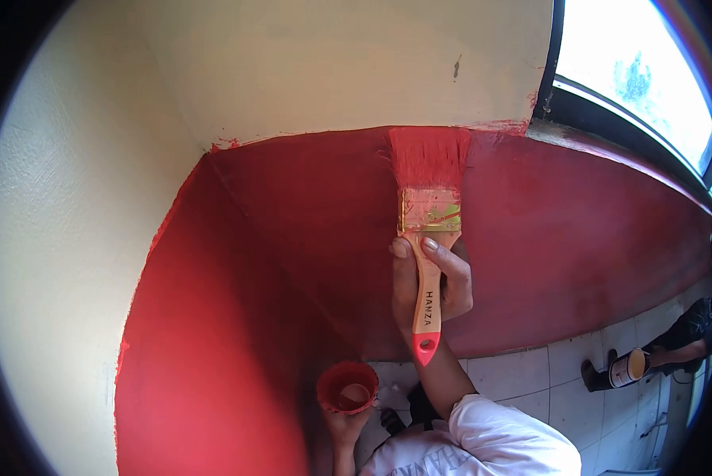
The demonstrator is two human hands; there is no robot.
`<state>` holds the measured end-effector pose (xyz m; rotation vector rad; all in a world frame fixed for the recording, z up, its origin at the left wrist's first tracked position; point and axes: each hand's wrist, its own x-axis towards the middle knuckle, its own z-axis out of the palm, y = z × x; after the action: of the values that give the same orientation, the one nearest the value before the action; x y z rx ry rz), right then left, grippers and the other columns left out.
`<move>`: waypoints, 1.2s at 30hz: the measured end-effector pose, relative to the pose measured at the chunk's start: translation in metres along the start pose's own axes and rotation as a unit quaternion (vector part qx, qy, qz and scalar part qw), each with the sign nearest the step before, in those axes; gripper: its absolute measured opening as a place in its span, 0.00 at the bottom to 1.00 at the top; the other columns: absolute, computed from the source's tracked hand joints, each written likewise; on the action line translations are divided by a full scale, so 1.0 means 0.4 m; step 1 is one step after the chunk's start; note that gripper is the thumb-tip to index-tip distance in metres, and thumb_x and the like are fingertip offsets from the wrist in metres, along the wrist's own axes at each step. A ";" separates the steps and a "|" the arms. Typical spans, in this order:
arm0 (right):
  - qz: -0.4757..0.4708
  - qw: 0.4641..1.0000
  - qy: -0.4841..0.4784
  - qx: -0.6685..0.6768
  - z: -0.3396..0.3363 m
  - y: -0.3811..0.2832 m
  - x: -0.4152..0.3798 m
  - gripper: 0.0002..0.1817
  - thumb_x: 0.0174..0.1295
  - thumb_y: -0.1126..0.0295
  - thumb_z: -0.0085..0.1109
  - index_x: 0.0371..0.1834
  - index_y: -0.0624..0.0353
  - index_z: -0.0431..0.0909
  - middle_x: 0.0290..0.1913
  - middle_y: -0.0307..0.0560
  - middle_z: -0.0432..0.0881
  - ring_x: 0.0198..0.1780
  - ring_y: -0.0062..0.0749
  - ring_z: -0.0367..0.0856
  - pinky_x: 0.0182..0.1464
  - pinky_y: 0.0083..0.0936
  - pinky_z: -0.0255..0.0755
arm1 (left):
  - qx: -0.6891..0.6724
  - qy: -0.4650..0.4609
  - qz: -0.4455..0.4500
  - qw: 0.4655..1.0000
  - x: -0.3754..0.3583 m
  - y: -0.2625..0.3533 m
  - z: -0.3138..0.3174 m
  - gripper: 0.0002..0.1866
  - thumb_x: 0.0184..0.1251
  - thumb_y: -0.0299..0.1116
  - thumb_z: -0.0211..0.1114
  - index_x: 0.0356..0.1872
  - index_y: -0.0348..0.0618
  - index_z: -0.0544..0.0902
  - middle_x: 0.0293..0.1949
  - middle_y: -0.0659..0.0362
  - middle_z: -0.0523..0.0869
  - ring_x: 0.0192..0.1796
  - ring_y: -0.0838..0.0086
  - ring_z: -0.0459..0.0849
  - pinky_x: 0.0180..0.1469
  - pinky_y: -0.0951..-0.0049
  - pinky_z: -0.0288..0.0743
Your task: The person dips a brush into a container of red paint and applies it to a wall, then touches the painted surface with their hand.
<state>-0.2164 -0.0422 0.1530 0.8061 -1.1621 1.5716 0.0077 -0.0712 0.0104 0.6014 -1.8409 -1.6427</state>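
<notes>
A paintbrush (427, 222) with red bristles and a wooden, red-tipped handle is upright against the wall. Its bristle ends touch the top edge of the red paint, beneath the cream wall (340, 63). My right hand (443, 278) grips the brush just below its metal band, the thumb in front and fingers around the handle. Lower down, my left hand (345, 424) holds a small red paint cup (348, 387) from beneath. Some red paint shows inside the cup.
The red lower wall (189, 341) meets a corner on the left. A window (633, 71) with a dark frame is at the upper right. On the white tiled floor (522, 373) at the right, another person's arm (677, 353) reaches to a tin (628, 368).
</notes>
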 end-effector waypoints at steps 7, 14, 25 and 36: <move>0.006 1.000 0.000 -0.002 0.021 -0.019 0.006 0.17 0.55 0.81 0.67 0.44 0.61 0.71 0.33 0.54 0.79 0.32 0.32 0.80 0.33 0.22 0.74 | 0.009 -0.004 -0.011 1.000 0.006 0.011 -0.036 0.44 0.37 0.28 0.80 0.61 0.39 0.67 0.55 0.55 0.77 0.57 0.68 0.77 0.61 0.65 0.70; 0.030 0.999 0.004 -0.011 0.004 -0.006 -0.020 0.16 0.55 0.81 0.67 0.44 0.61 0.71 0.34 0.53 0.78 0.33 0.31 0.80 0.33 0.21 0.74 | 0.006 -0.003 0.005 1.000 0.004 0.010 -0.023 0.43 0.37 0.28 0.80 0.60 0.38 0.68 0.53 0.55 0.78 0.56 0.68 0.78 0.61 0.66 0.71; 0.080 0.996 -0.003 -0.035 -0.058 0.033 -0.177 0.16 0.54 0.82 0.67 0.44 0.60 0.73 0.35 0.52 0.79 0.32 0.31 0.79 0.33 0.21 0.72 | 0.044 0.008 -0.002 0.999 -0.037 0.003 -0.032 0.43 0.38 0.31 0.82 0.60 0.37 0.69 0.52 0.54 0.80 0.54 0.68 0.80 0.57 0.66 0.75; 0.153 0.986 -0.009 -0.065 -0.102 0.108 -0.382 0.15 0.52 0.82 0.69 0.41 0.59 0.75 0.30 0.50 0.80 0.28 0.30 0.79 0.29 0.21 0.70 | 0.067 -0.008 -0.029 0.997 -0.024 -0.040 -0.015 0.42 0.37 0.30 0.81 0.59 0.38 0.70 0.53 0.55 0.80 0.55 0.67 0.80 0.57 0.65 0.75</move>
<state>-0.2108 -0.0549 -0.0104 0.5766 -1.4392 1.7176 0.0182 -0.0711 -0.0062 0.7064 -1.9738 -1.5731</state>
